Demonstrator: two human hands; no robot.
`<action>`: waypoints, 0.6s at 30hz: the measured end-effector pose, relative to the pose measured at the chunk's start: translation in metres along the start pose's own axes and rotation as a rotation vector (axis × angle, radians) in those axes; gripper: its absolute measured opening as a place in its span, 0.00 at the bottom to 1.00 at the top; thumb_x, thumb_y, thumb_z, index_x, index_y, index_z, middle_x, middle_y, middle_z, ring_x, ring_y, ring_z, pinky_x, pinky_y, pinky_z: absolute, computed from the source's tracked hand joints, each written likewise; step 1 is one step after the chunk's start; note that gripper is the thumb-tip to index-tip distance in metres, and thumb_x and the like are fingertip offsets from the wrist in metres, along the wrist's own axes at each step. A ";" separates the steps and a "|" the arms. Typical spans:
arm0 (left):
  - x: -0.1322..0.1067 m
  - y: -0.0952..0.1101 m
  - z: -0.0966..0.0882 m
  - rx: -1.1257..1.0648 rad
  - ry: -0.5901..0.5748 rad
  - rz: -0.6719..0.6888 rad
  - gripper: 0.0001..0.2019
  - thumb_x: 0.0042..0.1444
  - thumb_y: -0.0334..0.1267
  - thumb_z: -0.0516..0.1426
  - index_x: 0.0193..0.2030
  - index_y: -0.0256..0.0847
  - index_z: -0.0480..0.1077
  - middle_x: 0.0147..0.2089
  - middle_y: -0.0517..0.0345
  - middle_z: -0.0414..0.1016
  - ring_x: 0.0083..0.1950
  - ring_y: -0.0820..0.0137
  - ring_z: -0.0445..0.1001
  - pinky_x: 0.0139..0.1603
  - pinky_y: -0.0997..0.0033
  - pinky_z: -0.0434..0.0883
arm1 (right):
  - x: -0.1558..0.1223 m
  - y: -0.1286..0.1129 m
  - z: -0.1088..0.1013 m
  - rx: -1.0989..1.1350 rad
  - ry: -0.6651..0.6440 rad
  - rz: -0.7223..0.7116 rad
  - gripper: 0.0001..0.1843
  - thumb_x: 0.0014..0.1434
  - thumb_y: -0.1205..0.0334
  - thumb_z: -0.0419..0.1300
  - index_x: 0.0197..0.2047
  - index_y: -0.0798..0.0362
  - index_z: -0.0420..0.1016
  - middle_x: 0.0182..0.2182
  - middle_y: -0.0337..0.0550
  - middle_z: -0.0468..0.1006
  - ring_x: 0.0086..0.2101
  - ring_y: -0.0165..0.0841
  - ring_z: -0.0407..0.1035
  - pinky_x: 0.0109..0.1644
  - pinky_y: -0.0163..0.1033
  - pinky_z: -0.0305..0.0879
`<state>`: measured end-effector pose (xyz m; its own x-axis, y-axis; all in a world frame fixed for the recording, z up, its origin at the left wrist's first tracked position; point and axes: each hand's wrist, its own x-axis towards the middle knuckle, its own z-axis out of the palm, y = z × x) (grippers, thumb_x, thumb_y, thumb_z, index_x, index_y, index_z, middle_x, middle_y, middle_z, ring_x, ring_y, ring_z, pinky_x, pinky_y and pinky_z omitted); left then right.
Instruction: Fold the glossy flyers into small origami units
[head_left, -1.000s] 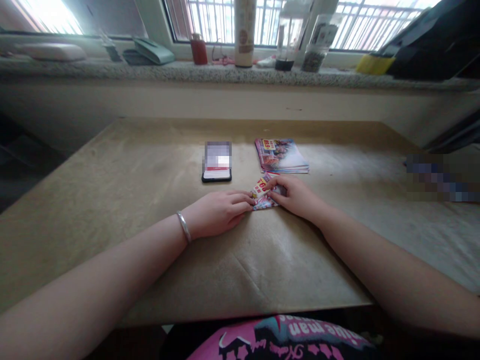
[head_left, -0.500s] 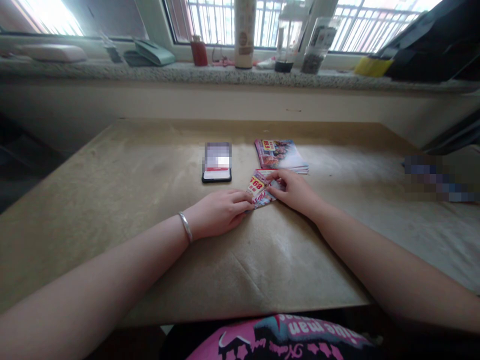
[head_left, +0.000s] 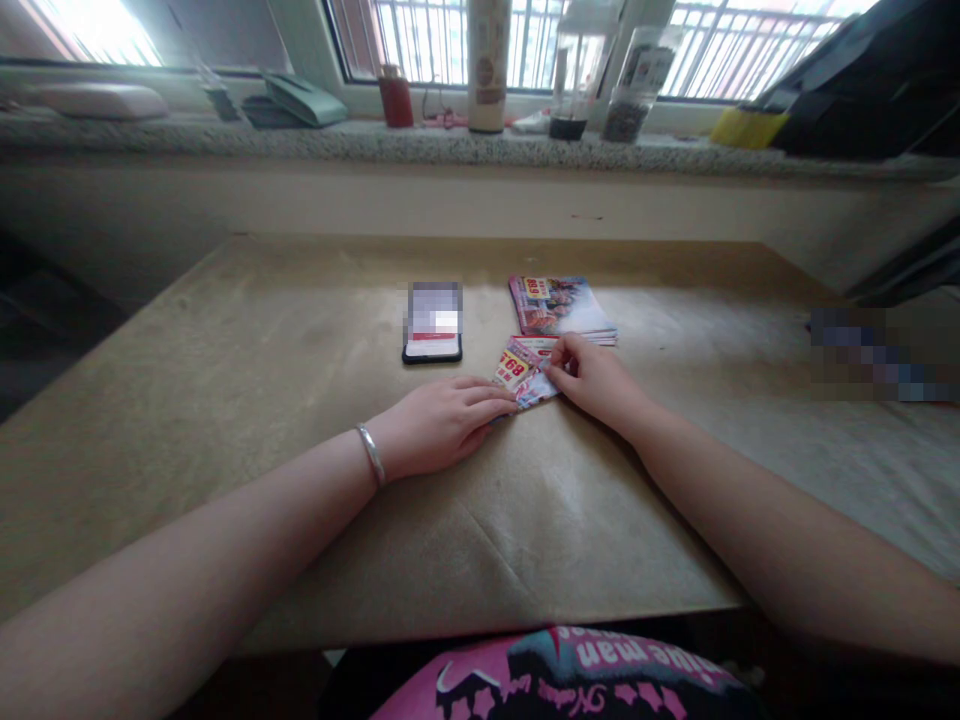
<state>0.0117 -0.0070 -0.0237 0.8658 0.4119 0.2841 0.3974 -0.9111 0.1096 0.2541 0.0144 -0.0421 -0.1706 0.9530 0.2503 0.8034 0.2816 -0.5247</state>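
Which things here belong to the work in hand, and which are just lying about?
In hand: folded leaflet, pinched by the right hand, pressed down by the left hand; stack of leaflets behind it, probably.
Lying about: phone on the table; red jar, tall bottle and green case on the windowsill.

The left hand (head_left: 442, 420) lies flat, palm down; the right hand (head_left: 592, 378) curls, fingertips pinched.
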 end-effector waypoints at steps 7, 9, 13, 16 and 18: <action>-0.001 -0.002 0.001 0.015 -0.010 0.009 0.17 0.62 0.32 0.49 0.57 0.40 0.68 0.57 0.54 0.73 0.57 0.65 0.71 0.58 0.63 0.71 | 0.000 -0.002 -0.002 -0.029 -0.017 0.023 0.03 0.53 0.64 0.56 0.30 0.50 0.64 0.25 0.38 0.71 0.25 0.31 0.63 0.29 0.35 0.55; -0.001 -0.002 0.001 0.034 -0.021 0.007 0.18 0.62 0.32 0.49 0.58 0.40 0.68 0.58 0.54 0.72 0.57 0.65 0.71 0.57 0.62 0.71 | -0.001 -0.003 -0.002 -0.031 -0.021 0.037 0.04 0.53 0.63 0.57 0.29 0.50 0.64 0.25 0.38 0.71 0.25 0.31 0.63 0.29 0.35 0.55; -0.001 -0.002 0.001 0.061 -0.022 0.015 0.18 0.63 0.32 0.49 0.57 0.40 0.68 0.57 0.53 0.72 0.56 0.65 0.71 0.56 0.62 0.72 | -0.001 -0.004 -0.002 -0.029 -0.029 0.052 0.04 0.53 0.63 0.57 0.29 0.50 0.64 0.25 0.37 0.71 0.25 0.31 0.62 0.29 0.35 0.54; 0.000 -0.001 0.000 0.068 -0.009 0.020 0.17 0.62 0.32 0.49 0.56 0.39 0.69 0.56 0.52 0.73 0.55 0.65 0.72 0.55 0.63 0.72 | -0.001 -0.003 -0.001 -0.054 -0.006 0.029 0.03 0.54 0.63 0.57 0.30 0.51 0.66 0.27 0.40 0.72 0.27 0.32 0.64 0.30 0.36 0.57; 0.000 0.000 0.000 0.071 0.003 0.017 0.17 0.61 0.31 0.50 0.56 0.39 0.69 0.56 0.52 0.73 0.55 0.65 0.72 0.55 0.63 0.72 | -0.002 -0.003 -0.002 -0.098 0.059 -0.045 0.03 0.55 0.63 0.58 0.31 0.52 0.69 0.32 0.44 0.73 0.31 0.34 0.66 0.35 0.38 0.61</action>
<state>0.0119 -0.0065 -0.0237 0.8715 0.3965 0.2886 0.4036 -0.9142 0.0374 0.2531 0.0112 -0.0394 -0.1765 0.9306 0.3207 0.8481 0.3091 -0.4303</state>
